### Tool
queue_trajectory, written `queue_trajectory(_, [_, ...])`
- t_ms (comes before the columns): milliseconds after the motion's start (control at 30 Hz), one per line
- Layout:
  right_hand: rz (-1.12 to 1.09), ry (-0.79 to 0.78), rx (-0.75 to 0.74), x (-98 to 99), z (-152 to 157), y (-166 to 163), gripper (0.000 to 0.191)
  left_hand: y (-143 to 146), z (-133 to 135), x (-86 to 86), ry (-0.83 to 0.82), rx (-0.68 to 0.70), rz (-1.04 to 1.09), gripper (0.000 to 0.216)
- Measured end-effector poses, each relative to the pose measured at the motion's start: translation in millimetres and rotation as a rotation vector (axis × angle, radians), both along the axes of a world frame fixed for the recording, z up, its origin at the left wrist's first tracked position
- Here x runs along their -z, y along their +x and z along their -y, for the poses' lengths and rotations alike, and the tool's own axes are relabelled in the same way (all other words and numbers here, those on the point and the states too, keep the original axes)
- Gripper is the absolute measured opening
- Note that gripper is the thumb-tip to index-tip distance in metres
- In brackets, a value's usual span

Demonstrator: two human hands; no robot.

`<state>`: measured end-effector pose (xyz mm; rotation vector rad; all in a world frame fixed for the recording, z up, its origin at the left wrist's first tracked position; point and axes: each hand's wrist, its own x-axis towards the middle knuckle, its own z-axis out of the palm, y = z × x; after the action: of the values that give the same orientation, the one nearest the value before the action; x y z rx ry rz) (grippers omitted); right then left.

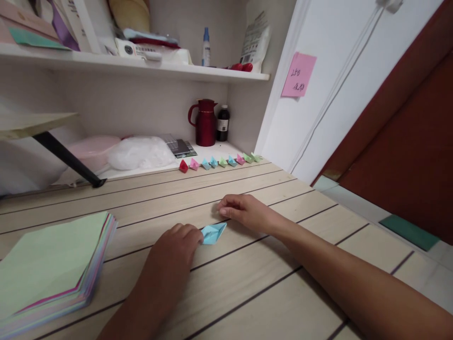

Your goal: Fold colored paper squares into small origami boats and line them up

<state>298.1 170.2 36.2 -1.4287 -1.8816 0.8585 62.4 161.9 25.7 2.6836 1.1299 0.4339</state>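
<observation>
A small light-blue folded paper boat lies on the wooden table. My left hand is curled closed and grips the boat's left end. My right hand rests just behind and to the right of the boat, its fingers curled together with the tips on the table, apart from the paper. Nothing shows in the right hand. A row of several finished little paper boats in red, pink, blue and green stands along the table's far edge.
A thick stack of coloured square paper, pale green on top, lies at the near left. Behind the table are a red jug, a dark bottle, a white plastic bag and a pink sticky note.
</observation>
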Motion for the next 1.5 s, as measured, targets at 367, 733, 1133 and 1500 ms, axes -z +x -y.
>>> queue_trajectory(367, [0.003,0.027,-0.28,-8.8,8,2,0.022,0,0,-1.3,-0.001,-0.039,0.028,0.026])
queue_trajectory(733, [0.183,0.098,-0.148,-0.4,11,-7,0.018,-1,0,2.8,0.017,-0.011,0.006,0.026])
queue_trajectory(1133, [0.069,0.009,-0.189,-3.9,12,-5,0.01,1,1,-4.1,-0.022,-0.009,-0.016,0.019])
queue_trajectory(1500, [-0.084,-0.054,-0.106,-0.1,8,-10,0.025,4,6,0.4,0.039,0.137,-0.06,0.022])
